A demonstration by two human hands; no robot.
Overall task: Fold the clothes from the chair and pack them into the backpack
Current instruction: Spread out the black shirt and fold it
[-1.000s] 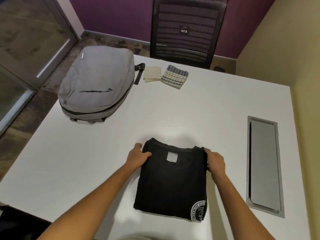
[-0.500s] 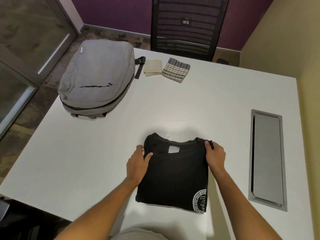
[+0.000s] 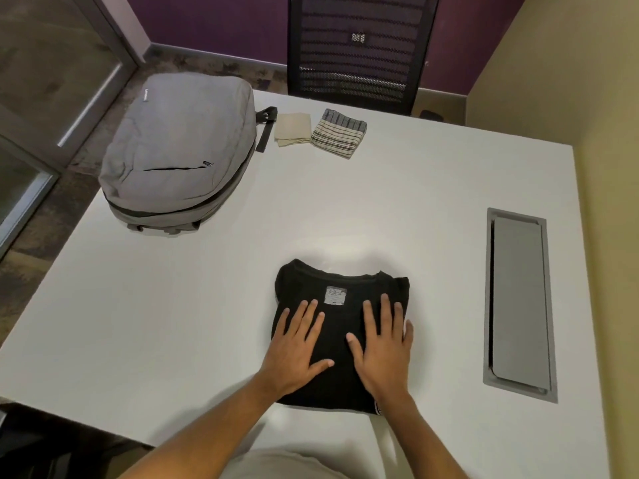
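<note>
Now both palms lie flat, fingers spread, on the folded shirt point(image 3: 340, 326): left hand point(image 3: 296, 344), right hand point(image 3: 383, 340), gripping nothing. I should press evenly outward so the folds set before it goes to the backpack point(image 3: 179, 146).

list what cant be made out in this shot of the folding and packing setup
Head view only:
- Black t-shirt: its middle lies under the left hand and right hand; its round print is almost wholly behind the right wrist.
- Neck label: text too small to read.
- Grey backpack: closed, so its contents are hidden.
- Chair: seat hidden behind the table, so any remaining clothes can't be seen.
</note>
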